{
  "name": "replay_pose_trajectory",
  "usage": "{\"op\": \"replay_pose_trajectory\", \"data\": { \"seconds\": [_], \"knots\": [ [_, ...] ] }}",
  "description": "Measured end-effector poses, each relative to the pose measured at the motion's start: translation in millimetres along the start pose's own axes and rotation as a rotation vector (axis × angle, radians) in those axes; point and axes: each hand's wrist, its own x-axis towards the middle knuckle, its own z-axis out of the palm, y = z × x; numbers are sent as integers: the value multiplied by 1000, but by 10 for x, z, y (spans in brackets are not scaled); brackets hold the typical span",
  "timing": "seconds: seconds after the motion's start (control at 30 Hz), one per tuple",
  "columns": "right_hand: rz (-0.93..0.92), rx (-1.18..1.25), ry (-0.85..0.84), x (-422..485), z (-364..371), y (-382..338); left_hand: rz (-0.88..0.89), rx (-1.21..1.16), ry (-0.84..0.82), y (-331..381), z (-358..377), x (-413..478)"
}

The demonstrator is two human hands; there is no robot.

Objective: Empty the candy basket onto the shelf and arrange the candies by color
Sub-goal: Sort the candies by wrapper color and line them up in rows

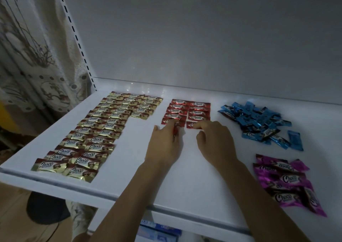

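On the white shelf (185,177) lie gold candies (103,130) in three neat columns at the left. Red candies (187,110) form two short columns in the middle. My left hand (164,147) grips a few red candies (175,128) at the near end of the left red column. My right hand (216,139) pinches the nearest red candy (191,125) of the right column with thumb and forefinger. Blue candies (259,121) sit in a loose pile at the right, and purple candies (288,180) in a loose pile nearer the front right. No basket is in view.
The shelf's back wall (203,38) rises behind the candies. A slotted upright rail (77,41) and a patterned curtain (27,56) stand at the left. Below the shelf's front edge a lower shelf holds blue and white packs (159,232).
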Motion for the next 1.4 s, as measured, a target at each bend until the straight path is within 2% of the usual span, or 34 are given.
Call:
{"op": "replay_pose_trajectory", "data": {
  "seconds": [0.13, 0.3, 0.5, 0.63, 0.77, 0.93, 1.03, 1.1, 1.13, 1.2, 1.23, 1.3, 1.4],
  "knots": [
    [-9, 17, -11, -12, 22, 13, 78, -62, 11, -72, 25, -1],
    [-17, 10, -26, -9, 6, 4, 109, -396, 95, -41, -114, -79],
    [-35, -9, -2, -13, 20, 11, -51, -633, 222, -43, -197, -112],
    [-2, -33, 16, 14, 74, 42, -51, -684, 269, -23, -202, -138],
    [-21, -92, -61, 42, 178, 76, -46, -666, 255, 2, -209, -148],
    [-45, -93, -46, 21, 193, 67, -20, -674, 242, -18, -225, -158],
    [-65, 10, 63, 48, 141, 40, 5, -672, 180, -21, -239, -142],
    [-35, 221, 97, 44, -3, -96, 8, -686, 154, 8, -267, -151],
    [26, 388, 54, 42, -98, -197, 9, -696, 151, 16, -280, -154],
    [178, 777, -160, 68, -206, -345, 4, -714, 164, 36, -290, -171],
    [194, 853, -215, 96, -221, -373, -2, -721, 172, 48, -291, -171],
    [197, 909, -218, 121, -206, -401, -34, -747, 187, 63, -288, -163],
    [297, 1001, -141, 60, -132, -413, -57, -789, 202, 73, -288, -178]
  ]
}}
